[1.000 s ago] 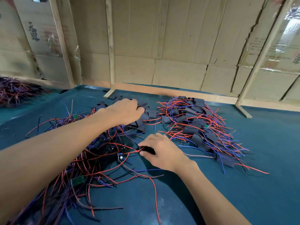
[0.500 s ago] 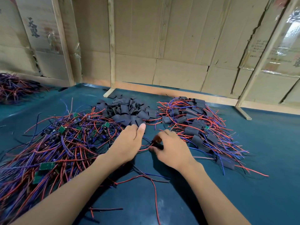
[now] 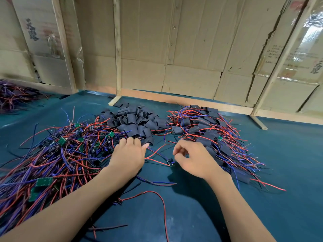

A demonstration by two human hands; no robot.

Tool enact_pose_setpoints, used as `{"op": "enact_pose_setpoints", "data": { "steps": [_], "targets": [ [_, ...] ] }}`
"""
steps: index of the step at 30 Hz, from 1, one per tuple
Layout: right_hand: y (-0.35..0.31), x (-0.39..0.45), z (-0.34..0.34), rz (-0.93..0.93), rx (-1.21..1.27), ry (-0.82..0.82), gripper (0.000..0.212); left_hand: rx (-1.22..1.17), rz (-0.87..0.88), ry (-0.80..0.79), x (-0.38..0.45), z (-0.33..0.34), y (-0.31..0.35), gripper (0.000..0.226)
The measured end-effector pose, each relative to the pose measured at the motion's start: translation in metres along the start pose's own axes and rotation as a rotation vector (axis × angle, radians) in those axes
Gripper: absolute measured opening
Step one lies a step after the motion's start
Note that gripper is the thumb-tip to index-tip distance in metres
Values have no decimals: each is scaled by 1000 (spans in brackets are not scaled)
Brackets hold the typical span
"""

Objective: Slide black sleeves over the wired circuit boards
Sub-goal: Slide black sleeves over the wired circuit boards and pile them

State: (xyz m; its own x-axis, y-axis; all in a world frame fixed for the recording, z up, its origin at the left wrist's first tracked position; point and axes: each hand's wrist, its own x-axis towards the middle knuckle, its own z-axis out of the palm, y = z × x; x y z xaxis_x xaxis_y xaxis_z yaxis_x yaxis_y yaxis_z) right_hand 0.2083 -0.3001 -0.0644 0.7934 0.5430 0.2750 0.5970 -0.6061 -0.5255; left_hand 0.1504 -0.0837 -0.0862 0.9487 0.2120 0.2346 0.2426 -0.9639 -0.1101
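A heap of loose black sleeves [image 3: 134, 119] lies at the middle back of the teal table [image 3: 192, 215]. Bare wired circuit boards [image 3: 61, 154], green with red and blue leads, are piled on the left. Boards with sleeves on them [image 3: 206, 135] are piled on the right. My left hand [image 3: 128, 155] rests at the front edge of the sleeve heap with its fingers bent down and its fingertips hidden. My right hand [image 3: 194, 159] is curled and pinches one small circuit board [image 3: 170, 162] at its thumb side. That board's red and blue wires run left to my left thumb.
Cardboard walls on wooden frames [image 3: 117, 49] close off the back of the table. Another bundle of wires [image 3: 12, 96] lies at the far left. Loose red and dark wires [image 3: 157, 194] trail over the cloth between my forearms.
My left hand came back from the sleeve heap to my right hand, then shifted left to the heap's front edge. The hands have parted, and the board and its wires show between them.
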Motion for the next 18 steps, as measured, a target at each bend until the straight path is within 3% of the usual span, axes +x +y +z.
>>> {"op": "enact_pose_setpoints", "data": {
  "steps": [4,8,10,13,15,18],
  "targets": [
    [-1,4,9,20,-163,-136,22,32,-38,11,4,3,2,53],
    [1,6,2,41,-155,-148,13,28,8,79,2,5,-3,64],
    [3,6,-3,32,-115,-32,7,4,18,87,-1,1,-2,62],
    [2,4,-9,-22,53,268,1,-104,-33,138,-2,1,-2,69],
    [0,5,-11,12,225,422,6,-327,-131,213,2,3,-4,53],
    [-5,9,-14,70,593,540,11,-463,-64,320,0,3,-5,71]
  ]
}}
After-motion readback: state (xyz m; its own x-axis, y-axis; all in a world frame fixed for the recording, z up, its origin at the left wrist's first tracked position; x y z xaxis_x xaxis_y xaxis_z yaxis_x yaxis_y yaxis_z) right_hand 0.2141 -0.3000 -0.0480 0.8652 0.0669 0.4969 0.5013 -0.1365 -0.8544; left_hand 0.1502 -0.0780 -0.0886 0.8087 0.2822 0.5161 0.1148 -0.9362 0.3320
